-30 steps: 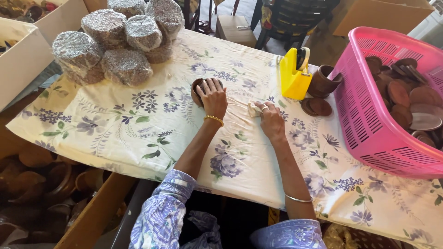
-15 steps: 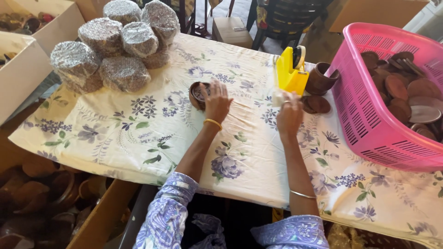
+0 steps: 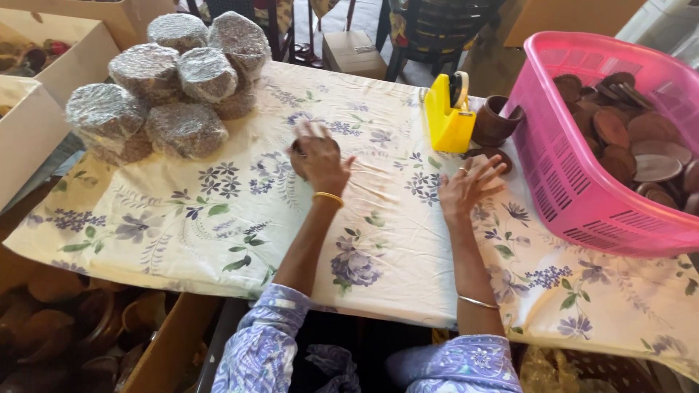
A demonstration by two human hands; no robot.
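— Head view: what did you see of the 2 hands?

— My left hand (image 3: pixel 319 161) lay curled over a small dark brown dish (image 3: pixel 298 151) on the flowered tabletop (image 3: pixel 218 218), covering most of it, so I could not tell how tightly it gripped. My right hand (image 3: pixel 467 186) was spread open, fingers apart, holding nothing, its fingertips just beside a flat brown disc (image 3: pixel 492 154).

— And around them?

— A yellow tape dispenser (image 3: pixel 447 116) stood just behind that disc, with a brown cup (image 3: pixel 495 121) beside it. To the right sat a pink basket (image 3: pixel 582 182) holding more brown pieces. At the far left I counted 6 foil-wrapped bundles (image 3: pixel 175 91) piled together, well apart from both hands.
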